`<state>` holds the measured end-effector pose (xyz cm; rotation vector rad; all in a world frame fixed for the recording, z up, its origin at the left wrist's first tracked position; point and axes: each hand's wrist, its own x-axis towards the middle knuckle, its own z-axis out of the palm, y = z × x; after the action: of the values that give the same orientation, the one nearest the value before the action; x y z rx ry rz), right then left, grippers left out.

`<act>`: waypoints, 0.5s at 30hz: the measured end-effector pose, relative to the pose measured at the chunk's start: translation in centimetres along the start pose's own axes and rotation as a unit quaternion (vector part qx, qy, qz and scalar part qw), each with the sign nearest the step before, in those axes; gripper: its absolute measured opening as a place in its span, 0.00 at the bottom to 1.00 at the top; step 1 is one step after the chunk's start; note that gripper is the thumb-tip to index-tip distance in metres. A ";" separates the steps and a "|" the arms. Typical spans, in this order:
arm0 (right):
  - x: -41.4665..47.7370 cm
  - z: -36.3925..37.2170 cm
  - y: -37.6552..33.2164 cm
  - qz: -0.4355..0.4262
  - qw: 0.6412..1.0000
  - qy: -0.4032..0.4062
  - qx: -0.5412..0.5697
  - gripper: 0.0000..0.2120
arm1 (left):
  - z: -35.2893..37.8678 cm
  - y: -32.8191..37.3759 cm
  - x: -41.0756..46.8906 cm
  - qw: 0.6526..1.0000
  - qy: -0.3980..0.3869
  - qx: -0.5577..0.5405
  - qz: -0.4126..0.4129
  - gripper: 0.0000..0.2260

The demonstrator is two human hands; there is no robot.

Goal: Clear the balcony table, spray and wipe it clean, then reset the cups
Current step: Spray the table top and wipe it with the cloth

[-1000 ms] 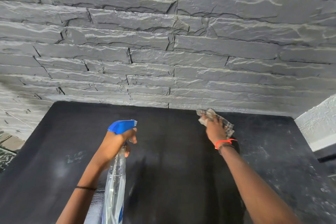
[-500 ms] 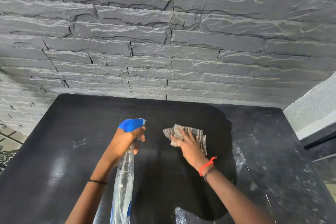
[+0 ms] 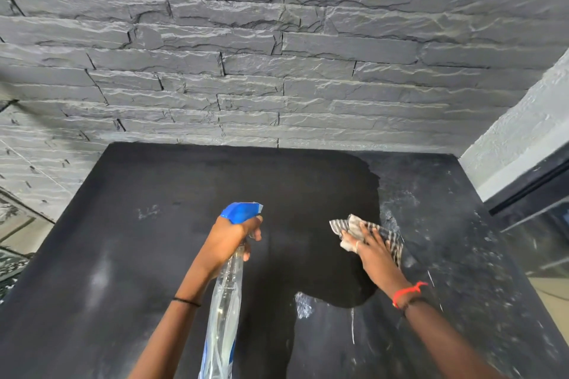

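The black table (image 3: 129,255) fills the lower half of the head view, with a darker wet patch across its middle and dusty white smears on the right. My left hand (image 3: 228,240) grips the neck of a clear spray bottle (image 3: 223,311) with a blue trigger head, held over the table's centre. My right hand (image 3: 374,252) presses a checked cloth (image 3: 354,226) flat against the table with straight fingers, at the right edge of the wet patch. No cups are in view.
A grey stone-clad wall (image 3: 277,55) rises directly behind the table. A white textured wall (image 3: 523,132) and a dark frame (image 3: 529,191) stand at the right. Patterned floor (image 3: 12,255) shows past the table's left edge.
My right hand drew the cloth from the far edge back toward me and to the right, widening the wet patch. The left hand kept the bottle nearly still.
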<state>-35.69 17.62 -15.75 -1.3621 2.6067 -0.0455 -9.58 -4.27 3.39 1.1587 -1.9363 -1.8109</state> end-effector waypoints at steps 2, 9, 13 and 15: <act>0.7 -0.3 -0.3 0.004 1.000 -0.016 -0.004 0.38 | 0.9 -1.1 -1.8 1.000 -0.018 -0.005 -0.006 0.07; 0.0 -2.4 -1.8 0.044 0.999 -0.021 -0.007 0.30 | 4.1 -6.6 -9.8 0.998 -0.033 -0.021 -0.046 0.12; 0.9 -2.0 -1.1 0.025 0.999 -0.046 0.014 0.33 | 5.3 -9.3 -13.8 0.997 -0.030 -0.002 -0.068 0.11; 1.2 -1.9 -1.0 0.025 0.998 -0.052 0.012 0.35 | 5.8 -10.1 -15.2 0.996 -0.023 0.011 -0.080 0.12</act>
<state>-35.86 15.96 -13.92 -1.2546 2.5447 0.0026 0.28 11.19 -2.08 1.3251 -1.9436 -1.9164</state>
